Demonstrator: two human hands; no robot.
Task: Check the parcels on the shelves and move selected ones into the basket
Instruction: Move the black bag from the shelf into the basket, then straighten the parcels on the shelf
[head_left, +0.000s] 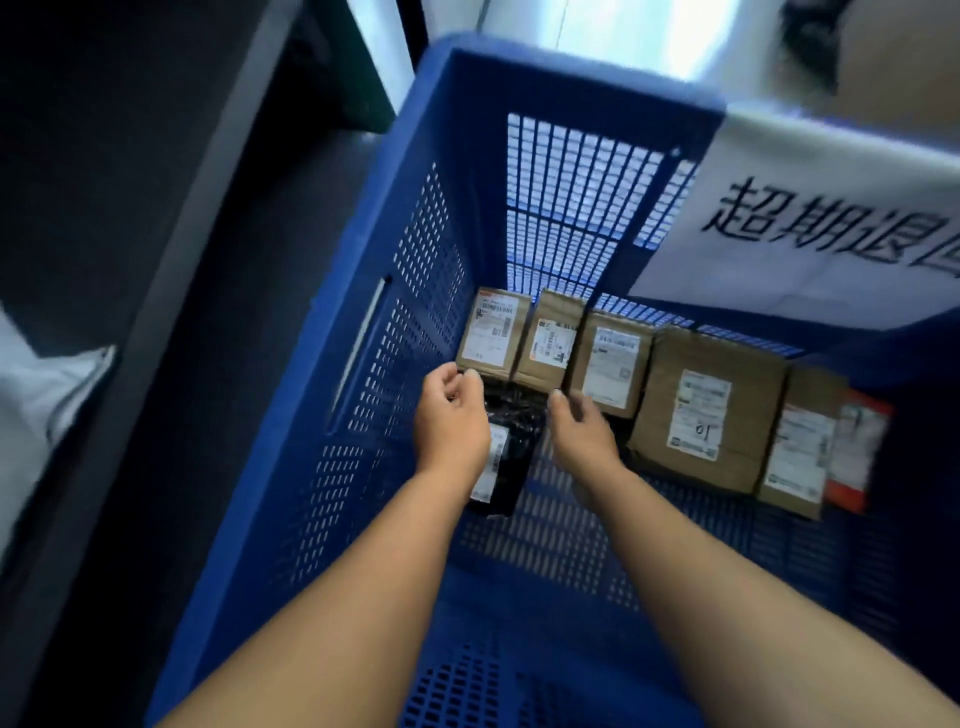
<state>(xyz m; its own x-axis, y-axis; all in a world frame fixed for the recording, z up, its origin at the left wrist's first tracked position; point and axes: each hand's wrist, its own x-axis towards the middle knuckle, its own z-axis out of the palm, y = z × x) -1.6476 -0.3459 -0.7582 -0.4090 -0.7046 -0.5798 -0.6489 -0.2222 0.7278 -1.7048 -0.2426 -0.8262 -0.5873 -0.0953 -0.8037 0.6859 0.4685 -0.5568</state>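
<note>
Reaching down into the deep blue perforated plastic basket, both of your hands hover over a black plastic mailer bag with a white label that lies on the basket floor. Your left hand sits over the bag's left edge with its fingers loosely curled; whether they pinch the film or have let it go cannot be told, since the hand itself hides the contact. Your right hand is just beside the bag's right edge, fingers relaxed and slightly bent, holding nothing.

Just beyond your fingertips stands a row of brown cardboard parcels with white shipping labels, packed side by side against the far wall and running off to the right of your right hand; the last in the row is a flat red-edged packet. A white paper sign with black characters hangs on the wall above them.

Handling note: the black bag looks light, limp and slick, so it will likely sag and slide when lifted; take it by a pinched corner or with a flat palm beneath. The cardboard parcels look stiff and are best gripped across opposite edges.
</note>
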